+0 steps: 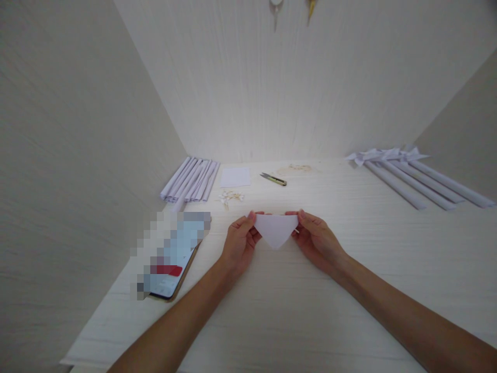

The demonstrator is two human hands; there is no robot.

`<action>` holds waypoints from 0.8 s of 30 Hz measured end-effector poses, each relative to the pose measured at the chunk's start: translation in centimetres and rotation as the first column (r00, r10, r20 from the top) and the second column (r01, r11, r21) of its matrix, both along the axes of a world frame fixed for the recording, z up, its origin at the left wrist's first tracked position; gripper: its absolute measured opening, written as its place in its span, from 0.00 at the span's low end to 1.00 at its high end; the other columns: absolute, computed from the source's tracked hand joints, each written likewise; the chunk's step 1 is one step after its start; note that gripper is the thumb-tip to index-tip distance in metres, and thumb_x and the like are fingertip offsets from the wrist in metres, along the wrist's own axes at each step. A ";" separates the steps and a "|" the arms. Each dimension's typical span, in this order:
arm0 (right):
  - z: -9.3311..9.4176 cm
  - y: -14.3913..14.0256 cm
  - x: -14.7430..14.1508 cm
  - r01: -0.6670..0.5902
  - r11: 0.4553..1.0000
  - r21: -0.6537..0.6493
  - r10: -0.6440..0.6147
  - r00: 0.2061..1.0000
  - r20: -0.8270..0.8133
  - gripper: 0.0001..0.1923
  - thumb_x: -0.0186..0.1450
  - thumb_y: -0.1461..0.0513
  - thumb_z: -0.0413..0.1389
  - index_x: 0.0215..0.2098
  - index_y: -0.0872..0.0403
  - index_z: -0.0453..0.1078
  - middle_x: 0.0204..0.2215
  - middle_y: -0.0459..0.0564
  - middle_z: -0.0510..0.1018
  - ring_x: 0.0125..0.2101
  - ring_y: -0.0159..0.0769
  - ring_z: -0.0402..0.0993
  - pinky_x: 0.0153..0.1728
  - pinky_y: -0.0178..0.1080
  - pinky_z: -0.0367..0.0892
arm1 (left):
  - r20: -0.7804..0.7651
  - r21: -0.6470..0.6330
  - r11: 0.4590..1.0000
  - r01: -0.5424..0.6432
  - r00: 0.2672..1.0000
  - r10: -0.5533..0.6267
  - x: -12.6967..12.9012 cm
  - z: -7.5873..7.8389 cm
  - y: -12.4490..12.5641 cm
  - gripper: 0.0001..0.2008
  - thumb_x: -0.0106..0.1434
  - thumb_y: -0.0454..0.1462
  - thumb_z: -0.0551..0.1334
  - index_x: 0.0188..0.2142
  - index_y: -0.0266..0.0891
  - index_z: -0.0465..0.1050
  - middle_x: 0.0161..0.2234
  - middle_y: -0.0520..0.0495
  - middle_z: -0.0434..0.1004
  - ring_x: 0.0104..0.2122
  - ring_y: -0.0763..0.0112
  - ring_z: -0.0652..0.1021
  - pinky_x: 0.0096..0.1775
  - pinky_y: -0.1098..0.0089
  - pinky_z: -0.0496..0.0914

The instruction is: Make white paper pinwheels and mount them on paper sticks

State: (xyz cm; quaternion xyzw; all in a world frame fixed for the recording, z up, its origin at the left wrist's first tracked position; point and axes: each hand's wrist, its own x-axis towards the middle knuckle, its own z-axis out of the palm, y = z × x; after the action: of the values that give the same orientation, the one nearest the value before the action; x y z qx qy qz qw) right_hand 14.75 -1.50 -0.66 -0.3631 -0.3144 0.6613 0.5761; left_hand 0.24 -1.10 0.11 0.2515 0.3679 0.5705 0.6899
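Observation:
A small white sheet of paper (276, 229), folded to a triangle with its point toward me, is held up between both hands. My left hand (243, 239) pinches its left corner between thumb and fingers. At the opposite corner my right hand (313, 235) grips it the same way, and a thin white tip shows beside those fingers. Just beyond the hands lie a little heap of cotton swabs (231, 197), a flat white paper square (235, 177) and a pair of thread snips (274, 179).
Rolled paper tubes (191, 180) lie in a row at the back left. More paper tubes (421, 181) with folded paper at their far ends rest at the right. A phone (176, 256), partly blurred, lies left of my arm. Walls enclose the table (279, 321) on three sides.

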 end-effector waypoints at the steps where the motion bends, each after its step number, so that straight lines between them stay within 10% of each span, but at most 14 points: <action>1: 0.0 0.0 0.0 -0.001 1.000 0.001 0.001 1.000 0.000 0.10 0.48 0.54 0.60 0.22 0.53 0.74 0.24 0.47 0.75 0.28 0.30 0.67 0.32 0.34 0.60 | -0.006 0.014 0.999 -0.031 0.999 0.031 0.0 0.0 0.0 0.07 0.48 0.37 0.63 0.24 0.33 0.72 0.26 0.47 0.76 0.26 0.75 0.74 0.31 0.75 0.68; 16: -0.4 0.0 0.0 0.003 0.998 0.060 -0.014 0.986 0.169 0.12 0.48 0.52 0.58 0.24 0.52 0.75 0.24 0.48 0.75 0.27 0.31 0.65 0.28 0.35 0.59 | -0.029 -0.031 0.981 -0.193 0.981 0.192 -0.3 0.3 0.4 0.09 0.52 0.37 0.56 0.20 0.34 0.69 0.19 0.48 0.75 0.23 0.73 0.75 0.31 0.71 0.67; 24: -0.4 0.0 0.0 0.085 0.994 0.064 -0.094 0.985 0.148 0.11 0.52 0.54 0.57 0.25 0.53 0.75 0.25 0.49 0.76 0.26 0.31 0.65 0.28 0.35 0.58 | -0.041 0.077 0.995 -0.061 0.997 0.064 -0.3 0.1 0.2 0.29 0.52 0.56 0.48 0.31 0.34 0.72 0.31 0.41 0.77 0.32 0.66 0.76 0.37 0.66 0.67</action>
State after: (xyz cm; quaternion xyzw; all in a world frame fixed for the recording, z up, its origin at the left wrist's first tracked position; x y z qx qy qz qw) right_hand 14.77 -1.49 -1.04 -0.4091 -0.3592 0.5962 0.5901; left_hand -0.04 -0.94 0.18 0.2782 0.3688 0.5996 0.6536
